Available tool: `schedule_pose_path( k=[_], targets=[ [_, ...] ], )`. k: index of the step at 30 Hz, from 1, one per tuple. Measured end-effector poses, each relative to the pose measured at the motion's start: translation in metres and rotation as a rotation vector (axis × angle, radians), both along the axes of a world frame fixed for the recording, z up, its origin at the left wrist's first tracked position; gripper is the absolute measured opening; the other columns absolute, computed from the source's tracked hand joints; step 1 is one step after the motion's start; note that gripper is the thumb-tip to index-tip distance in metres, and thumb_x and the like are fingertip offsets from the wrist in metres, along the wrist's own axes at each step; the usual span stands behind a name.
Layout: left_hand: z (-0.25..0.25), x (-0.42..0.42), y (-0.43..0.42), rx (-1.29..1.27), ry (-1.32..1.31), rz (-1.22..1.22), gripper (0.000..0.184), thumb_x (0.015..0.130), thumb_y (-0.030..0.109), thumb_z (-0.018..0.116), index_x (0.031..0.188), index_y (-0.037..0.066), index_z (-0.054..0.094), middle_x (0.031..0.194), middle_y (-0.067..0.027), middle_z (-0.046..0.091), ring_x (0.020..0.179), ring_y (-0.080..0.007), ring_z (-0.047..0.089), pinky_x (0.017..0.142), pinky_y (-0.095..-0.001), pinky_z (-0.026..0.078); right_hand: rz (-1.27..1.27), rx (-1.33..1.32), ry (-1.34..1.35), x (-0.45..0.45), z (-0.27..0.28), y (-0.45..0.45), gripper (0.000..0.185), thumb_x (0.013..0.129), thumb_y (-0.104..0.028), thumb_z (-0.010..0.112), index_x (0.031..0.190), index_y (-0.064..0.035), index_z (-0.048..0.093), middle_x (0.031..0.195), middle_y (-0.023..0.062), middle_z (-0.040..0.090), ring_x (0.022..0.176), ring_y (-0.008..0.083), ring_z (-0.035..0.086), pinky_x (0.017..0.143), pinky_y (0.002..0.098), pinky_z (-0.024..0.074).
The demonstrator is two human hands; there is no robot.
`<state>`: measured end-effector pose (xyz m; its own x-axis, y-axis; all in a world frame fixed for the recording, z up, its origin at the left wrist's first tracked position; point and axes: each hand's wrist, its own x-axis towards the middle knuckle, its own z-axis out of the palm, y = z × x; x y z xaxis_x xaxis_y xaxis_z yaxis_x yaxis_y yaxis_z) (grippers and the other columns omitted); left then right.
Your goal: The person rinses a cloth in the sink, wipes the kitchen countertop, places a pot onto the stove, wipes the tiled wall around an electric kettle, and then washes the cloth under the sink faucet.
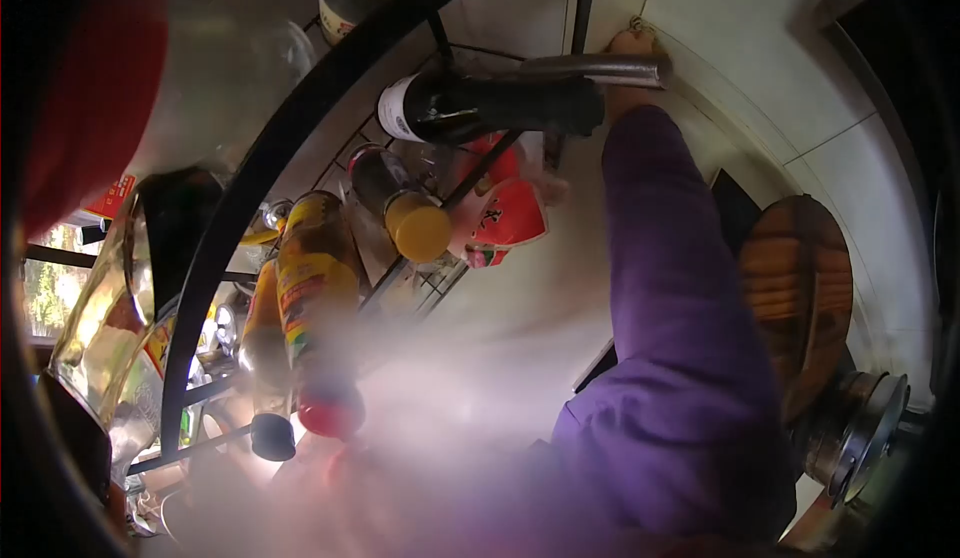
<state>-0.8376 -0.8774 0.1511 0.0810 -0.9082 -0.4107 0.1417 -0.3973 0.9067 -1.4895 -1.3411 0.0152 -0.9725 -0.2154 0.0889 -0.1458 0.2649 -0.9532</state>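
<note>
A purple sleeve reaches up from the bottom right, and my right hand [637,46] shows only in part beyond its cuff, near the wall. A metal tube [595,70] crosses in front of the hand or wrist; whether the hand grips anything cannot be made out. Just left of the cuff, a dark bottle with a white label [480,106] lies sideways on the black rack. Below it are a bottle with a yellow cap [420,228] and a red packet [505,216]. My left hand does not show.
The black rack's curved frame [250,173] crosses the left side. Yellow-labelled bottles [315,268] stand inside it, one red-capped. A round wooden board [797,298] and a metal pot [860,433] are at the right. Pale haze blurs the lower middle.
</note>
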Motion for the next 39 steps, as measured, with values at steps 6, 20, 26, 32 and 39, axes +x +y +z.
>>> schedule_pose_path(
  k=[6, 20, 26, 32, 39],
  targets=[
    [0.004, 0.016, 0.017, 0.056, -0.038, 0.064, 0.034, 0.088, 0.018, 0.051, 0.115, -0.003, 0.046, 0.113, -0.017, 0.054, 0.096, -0.0271, 0.059, 0.084, -0.0356, 0.048, 0.26, 0.798, 0.455, 0.038, 0.074, 0.091, 0.03, 0.078, -0.024, 0.053, 0.097, -0.0029, 0.062, 0.096, 0.0183, 0.062, 0.088, 0.0315, 0.06, 0.072, 0.0401, 0.0474],
    [-0.01, -0.003, 0.003, 0.085, 0.004, 0.011, 0.04, 0.085, 0.021, 0.056, 0.115, -0.004, 0.046, 0.111, -0.0156, 0.055, 0.095, -0.0251, 0.059, 0.086, -0.0348, 0.046, 0.47, 0.361, 0.761, -0.034, -0.065, 0.045, 0.035, 0.077, -0.026, 0.056, 0.102, -0.0024, 0.062, 0.097, 0.02, 0.059, 0.088, 0.0349, 0.058, 0.081, 0.0454, 0.0443],
    [-0.003, -0.018, -0.017, 0.037, 0.051, -0.068, 0.042, 0.084, 0.022, 0.057, 0.116, -0.004, 0.046, 0.114, -0.0169, 0.053, 0.097, -0.0264, 0.058, 0.088, -0.0364, 0.045, 0.639, -0.102, 0.555, 0.089, 0.025, 0.127, 0.02, 0.073, -0.02, 0.064, 0.087, -0.0054, 0.063, 0.085, 0.0125, 0.062, 0.077, 0.0271, 0.06, 0.074, 0.0367, 0.0465],
    [0.0, -0.013, -0.013, -0.027, -0.016, -0.099, 0.042, 0.085, 0.02, 0.057, 0.117, -0.004, 0.045, 0.115, -0.0177, 0.053, 0.099, -0.0272, 0.058, 0.088, -0.0367, 0.045, 0.548, 0.158, 0.778, 0.142, 0.004, 0.153, 0.012, 0.065, -0.008, 0.058, 0.072, 0.0015, 0.062, 0.08, 0.0198, 0.059, 0.075, 0.0351, 0.058, 0.067, 0.0417, 0.0462],
    [-0.003, -0.002, -0.007, -0.034, -0.036, -0.075, 0.041, 0.084, 0.019, 0.057, 0.117, -0.004, 0.046, 0.116, -0.017, 0.053, 0.099, -0.0268, 0.057, 0.088, -0.0365, 0.045, 0.668, 0.117, 0.605, 0.155, 0.01, 0.171, 0.015, 0.061, -0.011, 0.058, 0.066, 0.003, 0.061, 0.081, 0.0206, 0.057, 0.077, 0.0364, 0.056, 0.07, 0.0428, 0.0455]
  ],
)
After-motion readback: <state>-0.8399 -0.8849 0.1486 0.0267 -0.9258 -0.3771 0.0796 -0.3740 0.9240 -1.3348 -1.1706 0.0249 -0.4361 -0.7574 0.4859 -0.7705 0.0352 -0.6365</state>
